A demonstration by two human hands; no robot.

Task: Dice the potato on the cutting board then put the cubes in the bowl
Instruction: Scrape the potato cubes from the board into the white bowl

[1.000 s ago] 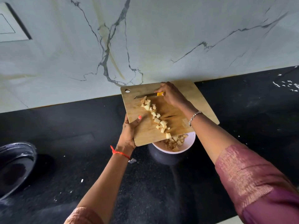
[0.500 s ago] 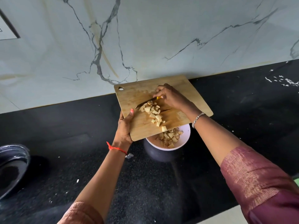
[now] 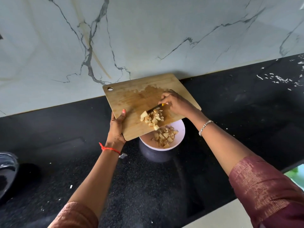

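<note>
Though flecked, black counter [image 3: 148, 186] below marble wall [image 3: 164, 30].

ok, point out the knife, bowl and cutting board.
knife [image 3: 154, 109], head view, on the blade.
bowl [image 3: 180, 134], head view, right inner wall.
cutting board [image 3: 125, 99], head view, bare wood near the hole.

Left hand [image 3: 116, 129]: red thread bracelet [image 3: 109, 148] at the wrist, pink-polished thumbnail [image 3: 123, 110]. Right hand [image 3: 176, 104]: silver beaded bracelet [image 3: 204, 127]. Both arms wear maroon woven sleeves [image 3: 266, 191] with fine gold ribbing.
</note>
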